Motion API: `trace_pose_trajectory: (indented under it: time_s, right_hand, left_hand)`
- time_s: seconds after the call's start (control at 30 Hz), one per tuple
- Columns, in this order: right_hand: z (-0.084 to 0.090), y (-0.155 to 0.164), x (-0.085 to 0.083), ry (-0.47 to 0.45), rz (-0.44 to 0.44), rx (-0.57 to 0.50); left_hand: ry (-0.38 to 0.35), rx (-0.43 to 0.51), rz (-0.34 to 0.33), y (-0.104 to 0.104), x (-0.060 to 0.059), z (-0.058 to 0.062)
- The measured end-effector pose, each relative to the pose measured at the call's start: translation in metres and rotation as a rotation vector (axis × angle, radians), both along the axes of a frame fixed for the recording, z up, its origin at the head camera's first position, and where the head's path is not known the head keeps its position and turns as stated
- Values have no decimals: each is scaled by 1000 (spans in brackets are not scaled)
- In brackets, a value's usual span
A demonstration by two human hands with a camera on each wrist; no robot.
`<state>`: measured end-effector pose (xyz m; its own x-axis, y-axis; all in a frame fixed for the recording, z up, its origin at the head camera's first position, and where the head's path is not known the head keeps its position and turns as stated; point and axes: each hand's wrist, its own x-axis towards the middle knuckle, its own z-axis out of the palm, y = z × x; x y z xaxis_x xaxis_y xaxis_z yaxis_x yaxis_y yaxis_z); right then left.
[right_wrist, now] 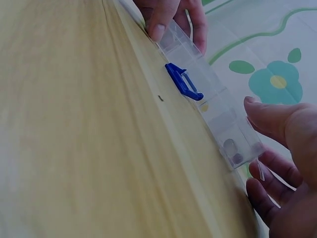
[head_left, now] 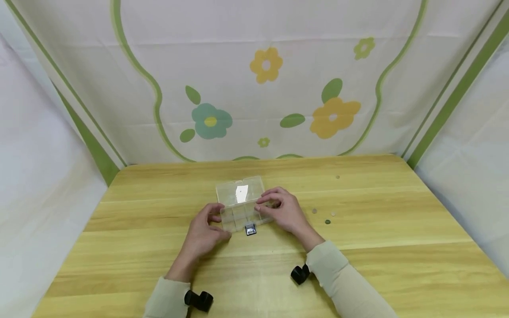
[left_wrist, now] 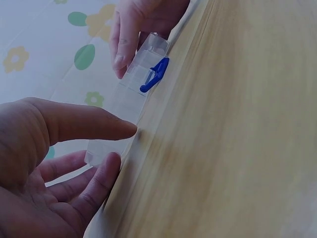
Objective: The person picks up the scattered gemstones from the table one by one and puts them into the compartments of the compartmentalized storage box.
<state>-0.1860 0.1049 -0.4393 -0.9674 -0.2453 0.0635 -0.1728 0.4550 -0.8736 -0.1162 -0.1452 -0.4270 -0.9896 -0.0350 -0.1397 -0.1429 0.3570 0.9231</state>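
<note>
A clear plastic compartment box [head_left: 240,218] lies on the table, its lid [head_left: 226,192] swung back and its blue latch [head_left: 250,230] at the front. My left hand [head_left: 203,234] grips the left end, thumb near the front corner and fingers behind. Over the right end is my right hand [head_left: 287,213]. Its thumb extends above the compartments, and its other fingers bend loosely beside the end wall in the right wrist view. Small round discs [right_wrist: 229,147] show through the end compartment by that hand. I see nothing pinched between the right fingertips.
Several small coin-like discs lie on the wooden table [head_left: 381,260] to the right, among them a dark one [head_left: 328,221], a pale one [head_left: 333,213] and a far one [head_left: 338,177]. A flowered cloth [head_left: 238,79] hangs behind the table's back edge.
</note>
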Motion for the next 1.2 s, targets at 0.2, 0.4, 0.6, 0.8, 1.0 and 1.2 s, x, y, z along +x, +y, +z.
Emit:
trace_pose_trajectory:
  time_s: [0.2,0.4,0.6,0.8,1.0,1.2]
  right_hand:
    - [0,5,0,-7,-9,-32]
    - [3,18,-1,-19,-67,-57]
    - [6,34,-3,-11,-92,-2]
    - [13,48,-4,7,-114,48]
    - [18,56,-4,-4,-124,77]
    - [21,68,-9,3,-110,69]
  left_hand:
    - [-1,-2,7,0,1,-2]
    - [1,2,8,1,1,-4]
    - [-3,7,6,3,1,-4]
    - [-8,5,8,2,1,-4]
    - [-15,4,1,0,1,-3]
    - [-9,0,-2,0,-1,-1]
